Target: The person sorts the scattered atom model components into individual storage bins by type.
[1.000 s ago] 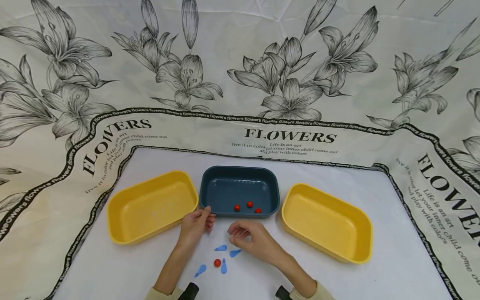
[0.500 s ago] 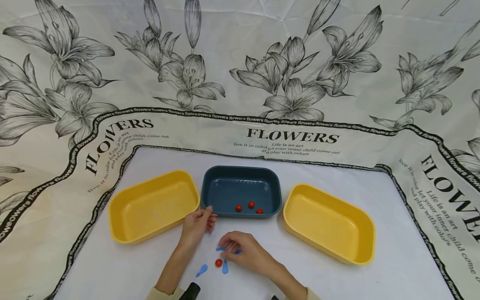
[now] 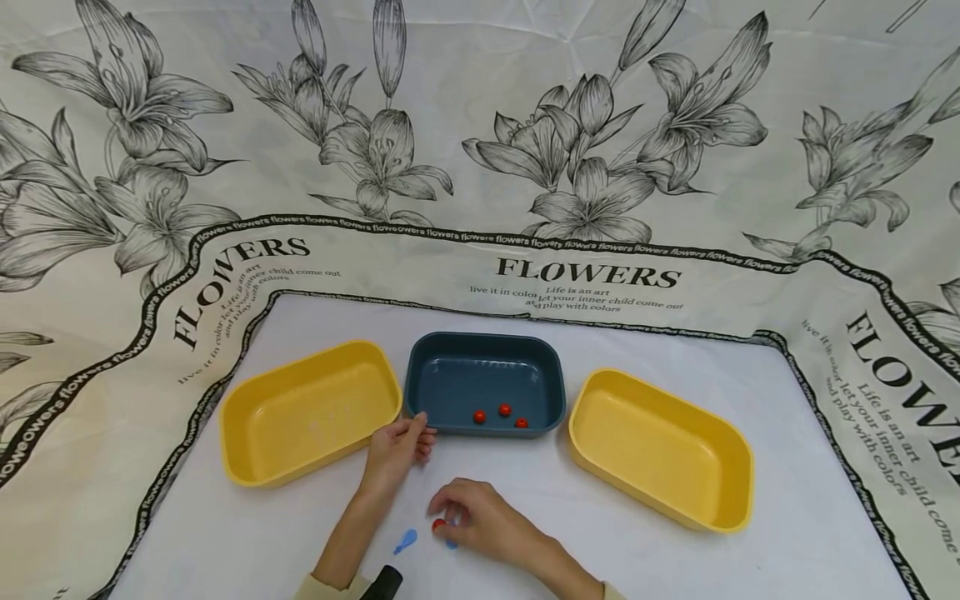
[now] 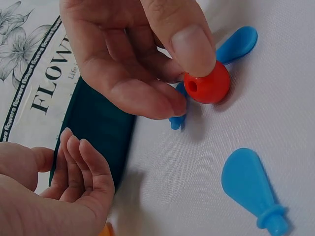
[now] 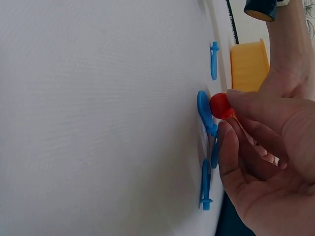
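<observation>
My right hand [image 3: 487, 521] has its thumb and index fingertip at a red bead [image 4: 209, 86] with a hole in it, pinching it close over the white cloth. Around it lie several flat blue plastic pieces [image 5: 203, 105], drop-shaped with a collared peg at the narrow end. One blue piece [image 3: 405, 542] shows apart on the left; the right hand hides most of the others in the head view. My left hand [image 3: 393, 450] holds the near left rim of a dark blue tray [image 3: 487, 340], thumb on the rim and fingers outside. Three red beads [image 3: 505, 410] lie in that tray.
A yellow tray [image 3: 255, 467] stands left of the blue one, with faint see-through bits on its floor. Another yellow tray [image 3: 660, 450] stands at the right, angled. Behind them rises a flower-printed cloth [image 3: 600, 183].
My right hand has come down and left from near the blue tray, over the blue pieces, to the red bead, closing its fingertips there. The left hand stays at the tray rim.
</observation>
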`<state>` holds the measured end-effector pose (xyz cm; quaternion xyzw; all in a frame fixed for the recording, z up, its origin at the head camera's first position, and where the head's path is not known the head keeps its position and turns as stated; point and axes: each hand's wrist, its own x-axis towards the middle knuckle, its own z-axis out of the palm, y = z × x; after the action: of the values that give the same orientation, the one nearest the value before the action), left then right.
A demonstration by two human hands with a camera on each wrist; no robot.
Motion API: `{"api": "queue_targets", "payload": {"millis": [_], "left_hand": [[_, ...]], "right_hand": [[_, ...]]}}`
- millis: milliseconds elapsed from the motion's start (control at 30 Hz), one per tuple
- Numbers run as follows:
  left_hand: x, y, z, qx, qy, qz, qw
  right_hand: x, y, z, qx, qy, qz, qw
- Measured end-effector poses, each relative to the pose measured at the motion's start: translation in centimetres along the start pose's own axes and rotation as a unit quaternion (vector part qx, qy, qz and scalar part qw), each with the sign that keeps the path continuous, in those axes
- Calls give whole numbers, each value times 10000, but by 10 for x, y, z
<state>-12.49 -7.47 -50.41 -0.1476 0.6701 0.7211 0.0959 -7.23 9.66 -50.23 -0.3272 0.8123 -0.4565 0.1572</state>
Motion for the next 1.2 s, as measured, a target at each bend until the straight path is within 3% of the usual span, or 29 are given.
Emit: {"api": "queue_targets", "payload": {"millis": [333,700,1200], "left_hand": [[1,1,0,7,4,-33,10000],[2,-1,4,-26,71,155,9999],[-1,1,1,41,55,52,10000]], "right_hand": [[3,-2,-3,-302,-203,-235,9991],[2,-3,-19,-44,55,-53,10000],[6,-9,-48,149,239,250,9993]]}}
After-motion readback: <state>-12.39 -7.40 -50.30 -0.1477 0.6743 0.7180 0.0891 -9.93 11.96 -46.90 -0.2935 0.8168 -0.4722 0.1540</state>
